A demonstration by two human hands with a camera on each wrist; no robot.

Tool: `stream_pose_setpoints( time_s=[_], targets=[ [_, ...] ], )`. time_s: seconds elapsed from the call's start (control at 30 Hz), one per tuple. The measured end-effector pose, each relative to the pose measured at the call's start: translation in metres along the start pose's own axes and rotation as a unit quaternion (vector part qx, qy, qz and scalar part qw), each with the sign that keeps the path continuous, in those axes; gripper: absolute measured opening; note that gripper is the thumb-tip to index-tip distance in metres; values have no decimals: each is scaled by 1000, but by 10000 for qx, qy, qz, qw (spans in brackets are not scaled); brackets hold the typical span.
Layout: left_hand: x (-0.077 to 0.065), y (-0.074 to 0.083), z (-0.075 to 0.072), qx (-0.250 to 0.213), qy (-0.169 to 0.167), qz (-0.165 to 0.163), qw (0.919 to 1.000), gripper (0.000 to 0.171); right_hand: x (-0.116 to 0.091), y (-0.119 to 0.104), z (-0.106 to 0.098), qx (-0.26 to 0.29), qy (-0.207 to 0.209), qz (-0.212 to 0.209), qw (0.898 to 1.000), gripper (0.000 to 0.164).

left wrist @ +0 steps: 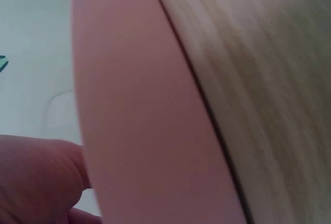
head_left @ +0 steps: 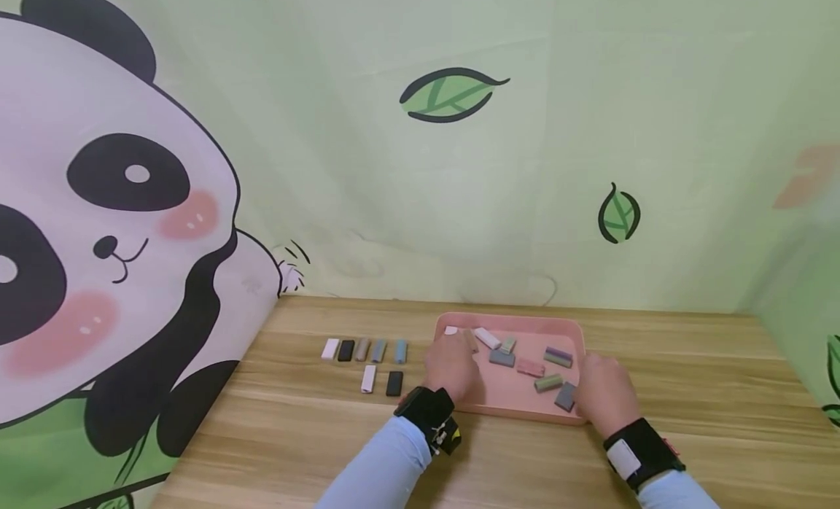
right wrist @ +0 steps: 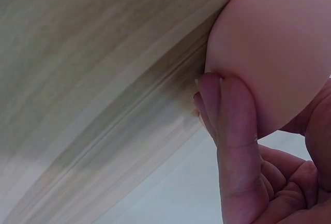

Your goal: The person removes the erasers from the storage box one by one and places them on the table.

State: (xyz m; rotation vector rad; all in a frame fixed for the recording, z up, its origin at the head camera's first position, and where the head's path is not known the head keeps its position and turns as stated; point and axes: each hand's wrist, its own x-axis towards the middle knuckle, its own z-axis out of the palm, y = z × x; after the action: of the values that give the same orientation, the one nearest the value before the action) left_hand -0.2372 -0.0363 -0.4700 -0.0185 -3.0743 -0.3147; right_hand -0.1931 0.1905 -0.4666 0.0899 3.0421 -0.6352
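Note:
A shallow pink tray [head_left: 512,410] holds several small oblong blocks, among them a pink block [head_left: 531,367], a green block [head_left: 548,383] and a grey block [head_left: 566,397]. At its left end my left hand [head_left: 453,363] grips the side, the thumb going over the rim in the left wrist view and most fingers hidden. My right hand [head_left: 607,392] holds the opposite end. In the right wrist view, its fingers [right wrist: 238,131] press against the outside of the tray's rounded corner [right wrist: 274,53]. A white block [head_left: 451,330] shows just beyond the left knuckles.
Left of the tray, several small blocks stand in two rows on the wooden table [head_left: 295,421]; a white block [head_left: 369,378] and a black block [head_left: 394,383] form the nearer row. A pale green cloth [head_left: 367,166] with a panda and leaves hangs behind the table.

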Motion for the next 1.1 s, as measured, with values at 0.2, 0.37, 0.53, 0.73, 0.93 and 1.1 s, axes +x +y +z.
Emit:
stream_pose_setpoints(
  time_s=[0.2, 0.37, 0.53, 0.73, 0.93, 1.1],
  targets=[
    [-1, -1, 1, 192, 11, 17, 9998, 10, 1, -1, 3, 26, -16, 6, 10000, 14],
    [-4, -3, 0, 64, 95, 239, 9996, 14, 2, 0, 4, 16, -2, -1, 10000, 17],
    [-9, -6, -4, -244, 41, 445, 9987, 13, 2, -1, 3, -11, -32, 20, 10000, 17],
    [-11, -11, -5, -499, -159, 604, 9968, 16, 1, -3, 2, -57, -33, -48, 10000, 17],
    [-10, -21, -9, -1222, -371, 693, 9894, 8, 0, -2, 2, -134, 63, -176, 9997, 18],
    [-9, -32, -25, -1880, -226, 620, 9799, 8, 2, 1, 4, -94, 122, -219, 9996, 15]
  ],
)
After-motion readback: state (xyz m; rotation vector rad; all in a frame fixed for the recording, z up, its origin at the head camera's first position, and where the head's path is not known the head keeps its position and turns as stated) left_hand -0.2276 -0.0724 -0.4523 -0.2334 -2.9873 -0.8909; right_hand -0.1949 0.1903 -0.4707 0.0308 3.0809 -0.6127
